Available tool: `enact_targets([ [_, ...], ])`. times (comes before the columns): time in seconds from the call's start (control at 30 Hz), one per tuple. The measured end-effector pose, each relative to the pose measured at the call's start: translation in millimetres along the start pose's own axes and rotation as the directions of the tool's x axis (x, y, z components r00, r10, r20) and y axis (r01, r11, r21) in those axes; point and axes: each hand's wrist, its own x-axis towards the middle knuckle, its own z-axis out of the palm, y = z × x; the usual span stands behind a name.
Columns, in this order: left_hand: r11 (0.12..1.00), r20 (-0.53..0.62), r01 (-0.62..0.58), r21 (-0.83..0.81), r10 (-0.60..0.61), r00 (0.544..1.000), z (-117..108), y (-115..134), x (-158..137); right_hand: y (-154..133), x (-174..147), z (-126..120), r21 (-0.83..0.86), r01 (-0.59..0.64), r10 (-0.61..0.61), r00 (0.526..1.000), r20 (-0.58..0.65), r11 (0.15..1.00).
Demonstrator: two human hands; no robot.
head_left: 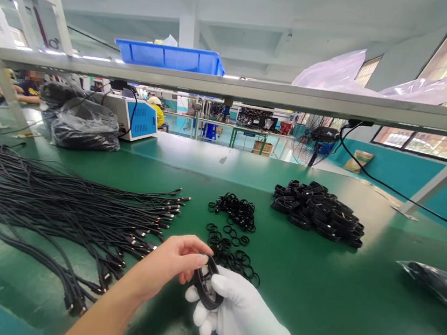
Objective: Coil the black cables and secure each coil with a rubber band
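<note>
Between both hands, low in the middle of the head view, is a black cable wound into a small oval coil [208, 290]. My left hand [179, 262], bare, pinches the coil's upper edge between thumb and fingers. A white glove covers my right hand [238, 310], which is closed around the coil's lower right side. Just beyond my hands lie loose black rings [234, 239], with a denser pile of the same rings [237, 210] behind them. Many straight black cables [81, 199] with plugs at their ends spread over the left side.
Wound black cable coils [320, 209] are heaped at the right on the green table [294, 285]. A plastic bag with black contents [441, 284] lies at the right edge. Bagged items [86, 123] and a blue-white machine [132, 118] stand back left. A shelf [257, 91] crosses overhead.
</note>
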Motion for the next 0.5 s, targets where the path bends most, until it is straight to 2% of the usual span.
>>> enact_targets([
  [0.1, 1.000, -0.005, 0.011, 0.004, -0.011, 1.000, 1.2, 1.7, 0.6, -2.5, -1.7, 1.6, -0.057, 0.011, -0.013, 0.999, -0.037, 0.998],
  [0.23, 0.996, -0.043, 0.034, 0.077, -0.031, 0.999, 5.4, 7.1, 2.6, -11.6, -5.0, 7.7, -0.245, 0.079, -0.094, 0.994, -0.051, 0.966],
  [0.33, 0.981, -0.105, 0.055, 0.184, -0.036, 0.994, 11.4, 10.8, 5.1, -15.5, -5.5, 12.2, -0.361, 0.039, -0.075, 0.994, -0.085, 0.932],
  [0.5, 0.973, -0.224, 0.036, 0.230, 0.017, 0.974, 16.7, 8.6, 2.3, -14.8, -5.1, 14.1, -0.379, 0.013, -0.085, 0.981, -0.173, 0.925],
])
